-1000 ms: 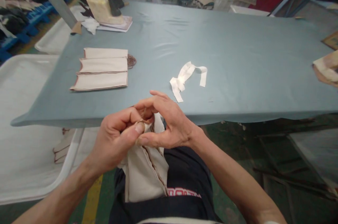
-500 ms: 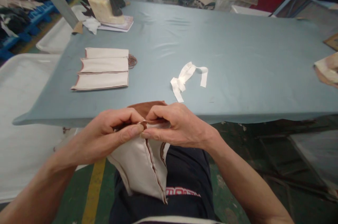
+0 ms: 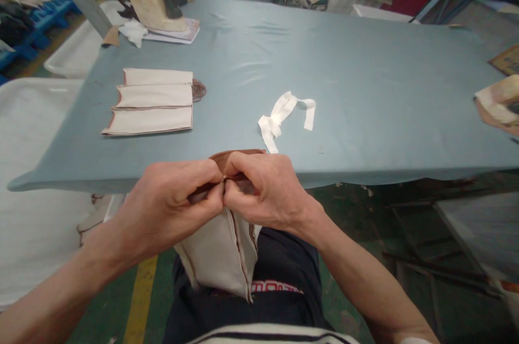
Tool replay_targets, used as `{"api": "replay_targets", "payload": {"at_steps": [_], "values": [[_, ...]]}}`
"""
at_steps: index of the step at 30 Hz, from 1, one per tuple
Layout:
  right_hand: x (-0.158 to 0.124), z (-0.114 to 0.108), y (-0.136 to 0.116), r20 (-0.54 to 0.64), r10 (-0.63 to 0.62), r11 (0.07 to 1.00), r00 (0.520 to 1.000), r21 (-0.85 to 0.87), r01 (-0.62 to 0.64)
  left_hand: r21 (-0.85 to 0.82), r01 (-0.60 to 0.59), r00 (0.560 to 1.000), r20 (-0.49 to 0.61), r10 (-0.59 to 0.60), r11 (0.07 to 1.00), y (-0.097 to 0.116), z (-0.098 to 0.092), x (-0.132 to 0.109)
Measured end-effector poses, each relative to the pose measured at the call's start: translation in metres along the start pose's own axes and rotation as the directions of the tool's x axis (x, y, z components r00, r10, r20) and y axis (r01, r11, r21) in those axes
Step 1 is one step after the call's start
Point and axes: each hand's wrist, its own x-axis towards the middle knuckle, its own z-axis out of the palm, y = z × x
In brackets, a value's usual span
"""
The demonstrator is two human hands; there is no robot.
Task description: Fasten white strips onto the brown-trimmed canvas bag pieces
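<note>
A cream fabric piece (image 3: 217,255) with brown seam edges and a brown inner side hangs over my lap, below the table's front edge. It looks like a small sewn pouch turned inside out. My left hand (image 3: 178,198) pinches its upper rim from the left. Close against it, my right hand (image 3: 263,190) pinches the same rim from the right, and the fingertips of both hands meet at the seam. What lies right between the fingertips is hidden. Beyond my hands, a crumpled white strip (image 3: 279,117) lies on the blue-grey table (image 3: 365,90).
Three similar cream pieces (image 3: 152,98) lie overlapped at the table's left, beside a brown cord bundle (image 3: 198,90). A yellowish block (image 3: 152,8) stands on papers at the back left. Another pale block (image 3: 500,100) sits at the right edge. White bins (image 3: 36,133) stand left.
Both hands have drawn closer together along the rim, their thumbs now curled in tighter at the seam. The table and its things sit slightly further left and up in view.
</note>
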Motion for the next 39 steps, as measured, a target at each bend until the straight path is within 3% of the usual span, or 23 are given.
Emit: {"api": "replay_targets", "payload": {"at_steps": [3, 10, 14, 20, 27, 35, 39], "values": [[-0.002, 0.007, 0.001, -0.033, 0.024, 1.000, 0.999, -0.014, -0.024, -0.016, 0.056, 0.998, -0.029, -0.056, 0.998, -0.004, 0.006, -0.003], [-0.004, 0.002, 0.012, 0.017, -0.116, 0.987, 0.993, 0.115, 0.113, 0.003, 0.031, 0.996, 0.080, -0.031, 1.000, -0.015, -0.005, -0.004], [-0.009, -0.004, 0.012, 0.045, -0.130, 0.992, 0.991, 0.014, 0.129, -0.028, 0.038, 0.994, 0.106, -0.035, 0.999, -0.016, -0.007, -0.005], [-0.018, -0.006, 0.007, 0.113, -0.045, 0.987, 0.993, -0.152, 0.061, -0.155, 0.230, 0.946, 0.266, -0.183, 0.961, -0.022, 0.002, -0.002], [-0.015, -0.004, 0.011, 0.210, -0.065, 0.921, 0.975, -0.364, 0.140, -0.195, 0.317, 0.918, 0.308, -0.249, 0.928, -0.024, 0.011, 0.004], [-0.015, 0.005, 0.008, 0.151, -0.159, 0.842, 0.976, -0.496, 0.214, -0.247, 0.393, 0.901, 0.295, -0.318, 0.886, -0.024, 0.016, 0.002], [-0.006, 0.001, 0.023, 0.142, -0.104, 0.853, 0.984, -0.496, 0.162, -0.321, 0.481, 0.848, 0.407, -0.339, 0.816, -0.014, 0.020, -0.007]]}}
